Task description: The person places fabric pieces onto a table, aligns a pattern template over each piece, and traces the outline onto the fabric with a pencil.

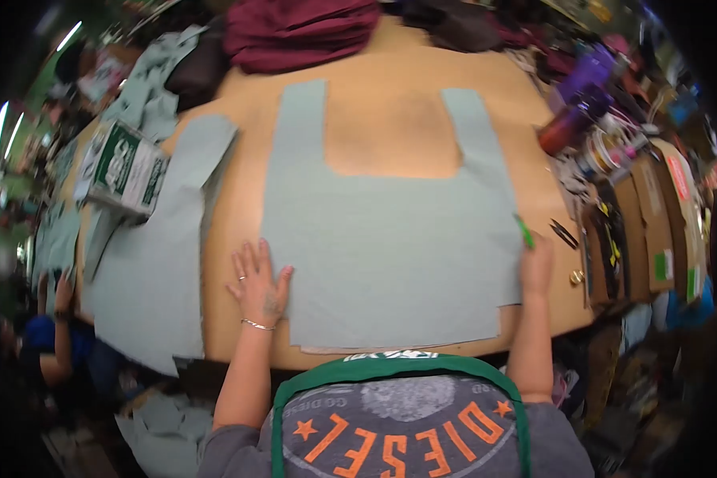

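A pale grey-green fabric panel [390,247] with two long straps and a U-shaped cutout lies flat in front of me. My left hand [259,283] rests palm down at the panel's left edge, fingers spread, partly on the bare table. At the right edge, my right hand [537,259] is closed around a slim bright green tool [524,231], perhaps a marker; its tip is too small to make out. Small black thread snips [564,233] lie just right of that hand, near a small brass-coloured round piece [576,276].
Left on the table [229,203], more grey-green fabric [155,271] lies under a green-and-white package [123,171]. Maroon cloth [303,32] is heaped at the back. A purple bottle [585,92] and cardboard boxes [653,215] stand right. Another person's arm [60,342] shows far left.
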`<state>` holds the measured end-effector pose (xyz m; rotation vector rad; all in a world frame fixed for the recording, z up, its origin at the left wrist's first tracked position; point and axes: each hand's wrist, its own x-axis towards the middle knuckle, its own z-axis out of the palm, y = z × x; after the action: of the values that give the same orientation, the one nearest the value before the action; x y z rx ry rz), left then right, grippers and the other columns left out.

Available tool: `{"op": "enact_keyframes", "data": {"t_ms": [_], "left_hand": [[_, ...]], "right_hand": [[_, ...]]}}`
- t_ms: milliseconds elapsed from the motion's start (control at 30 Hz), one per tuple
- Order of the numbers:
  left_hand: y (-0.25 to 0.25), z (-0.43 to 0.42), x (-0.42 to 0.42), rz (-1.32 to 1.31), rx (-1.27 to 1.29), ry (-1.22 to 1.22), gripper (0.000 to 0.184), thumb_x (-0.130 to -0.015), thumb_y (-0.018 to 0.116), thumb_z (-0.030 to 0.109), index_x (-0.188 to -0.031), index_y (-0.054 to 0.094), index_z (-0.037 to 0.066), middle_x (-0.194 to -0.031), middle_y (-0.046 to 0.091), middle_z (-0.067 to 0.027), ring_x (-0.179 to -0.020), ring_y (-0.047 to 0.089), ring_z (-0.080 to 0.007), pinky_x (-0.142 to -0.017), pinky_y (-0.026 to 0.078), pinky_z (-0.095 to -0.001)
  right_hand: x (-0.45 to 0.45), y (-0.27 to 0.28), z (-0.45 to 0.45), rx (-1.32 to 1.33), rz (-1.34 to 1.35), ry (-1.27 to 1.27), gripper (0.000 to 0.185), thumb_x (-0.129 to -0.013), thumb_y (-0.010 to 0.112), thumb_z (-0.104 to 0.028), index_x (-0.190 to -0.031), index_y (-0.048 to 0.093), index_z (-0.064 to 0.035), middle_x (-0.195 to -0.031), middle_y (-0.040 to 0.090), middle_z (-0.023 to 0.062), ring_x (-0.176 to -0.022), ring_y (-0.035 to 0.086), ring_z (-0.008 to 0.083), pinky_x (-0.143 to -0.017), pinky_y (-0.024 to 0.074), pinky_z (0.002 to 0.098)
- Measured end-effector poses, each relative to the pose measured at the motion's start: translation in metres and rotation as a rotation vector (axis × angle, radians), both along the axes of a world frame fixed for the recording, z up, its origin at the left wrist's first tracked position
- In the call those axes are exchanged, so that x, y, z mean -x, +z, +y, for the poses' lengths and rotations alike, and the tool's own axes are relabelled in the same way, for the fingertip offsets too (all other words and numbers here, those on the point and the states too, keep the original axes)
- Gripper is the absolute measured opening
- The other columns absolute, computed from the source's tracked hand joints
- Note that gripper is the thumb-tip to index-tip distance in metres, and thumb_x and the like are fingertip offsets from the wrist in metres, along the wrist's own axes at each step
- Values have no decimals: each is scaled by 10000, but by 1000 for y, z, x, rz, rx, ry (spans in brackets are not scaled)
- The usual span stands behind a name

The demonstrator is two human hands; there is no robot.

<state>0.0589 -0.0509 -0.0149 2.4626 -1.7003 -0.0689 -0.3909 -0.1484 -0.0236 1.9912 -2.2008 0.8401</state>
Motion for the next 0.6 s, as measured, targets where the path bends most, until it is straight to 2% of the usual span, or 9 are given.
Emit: {"op": "enact_keyframes", "data": {"t_ms": [67,167,233,333,433,533,600], "left_hand": [[2,19,2,68,75,-18,651,-796,521,418,-1305,311,71,-1302,335,-164,-1186,307,-340,-873,281,-584],[8,26,5,264,225,-48,646,-761,603,272,-1279,321,6,-1193,427,-184,-1078,407,-331,-874,353,-436],[3,18,-2,404,330,-53,644,-724,652,153,-1256,337,-28,-1122,465,-212,-1031,446,-330,-873,372,-339],[7,10,-10,624,297,80,586,-711,657,118,-1205,391,-51,-1074,496,-212,-980,491,-314,-836,407,-338],[-8,17,-22,688,310,11,583,-678,674,92,-1182,415,-44,-1044,504,-219,-919,499,-318,-813,415,-352],[-4,35,-19,609,298,4,511,-673,684,114,-1097,460,-62,-995,523,-233,-890,519,-332,-786,426,-365],[8,46,-13,508,156,32,480,-665,694,137,-1039,472,-67,-970,535,-236,-887,525,-344,-769,430,-371]], "right_hand": [[11,12,11,-114,-123,-76,163,-813,483,-58,-915,576,28,-786,573,170,-749,540,313,-683,426,379],[28,6,15,-421,-549,-200,192,-844,483,-97,-938,567,48,-791,600,162,-740,573,257,-687,440,341],[24,3,16,-333,-455,-74,197,-849,485,-96,-955,567,48,-831,607,156,-782,573,219,-717,438,318],[22,0,14,-286,-443,-18,196,-840,497,-84,-967,570,47,-867,612,155,-823,574,198,-754,435,299],[25,-4,17,-274,-457,-26,185,-823,510,-66,-953,577,48,-861,615,152,-823,575,201,-760,434,295],[31,-7,20,-306,-538,-13,173,-801,519,-49,-931,587,44,-843,617,145,-809,577,205,-752,437,297],[35,-10,19,-313,-558,-6,163,-786,524,-38,-911,592,40,-827,618,138,-791,578,205,-738,441,299]]}}
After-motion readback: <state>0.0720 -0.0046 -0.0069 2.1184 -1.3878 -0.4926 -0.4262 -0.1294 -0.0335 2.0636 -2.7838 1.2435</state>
